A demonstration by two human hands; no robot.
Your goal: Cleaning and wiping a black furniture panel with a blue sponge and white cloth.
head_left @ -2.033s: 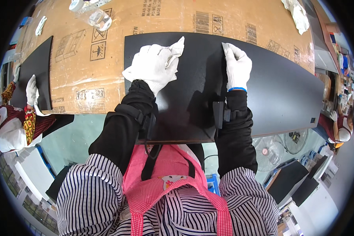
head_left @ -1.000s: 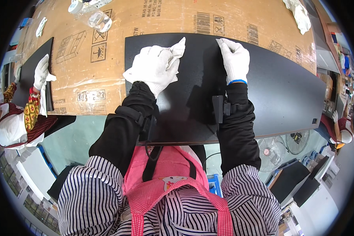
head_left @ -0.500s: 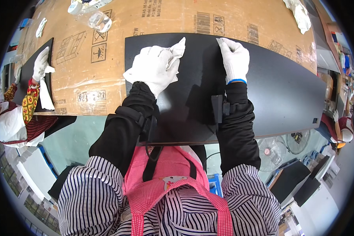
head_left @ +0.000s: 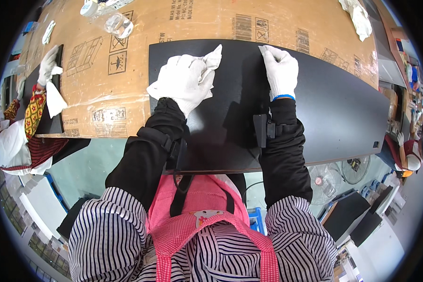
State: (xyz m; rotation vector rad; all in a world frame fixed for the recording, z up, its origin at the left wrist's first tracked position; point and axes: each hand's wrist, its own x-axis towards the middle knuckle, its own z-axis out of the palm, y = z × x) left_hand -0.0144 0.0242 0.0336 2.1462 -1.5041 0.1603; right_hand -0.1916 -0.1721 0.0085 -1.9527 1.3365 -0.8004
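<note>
A flat black panel [head_left: 333,110] lies in front of me on the cardboard-covered table. Over its left part, my left hand [head_left: 181,82], in a white knit glove, is closed on a crumpled white cloth [head_left: 213,57]. A corner of the cloth sticks up beyond the fingers, and more of it shows at the wrist side. My right hand [head_left: 281,70], also gloved in white, is closed in a pinch at the panel's far edge. Whatever its fingers may hold is too small or hidden to make out.
Printed cardboard [head_left: 141,89] covers the table. A clear plastic bottle [head_left: 119,24] lies at the far left, and a white cloth [head_left: 358,19] at the far right. On the left, a co-worker's gloved hand [head_left: 48,66] holds a white cloth over another black panel [head_left: 56,123]. Fans [head_left: 324,183] stand below the table's right side.
Both my hands stay where they were on the panel. At the left, the co-worker's hand and cloth have shifted slightly away along the other panel.
</note>
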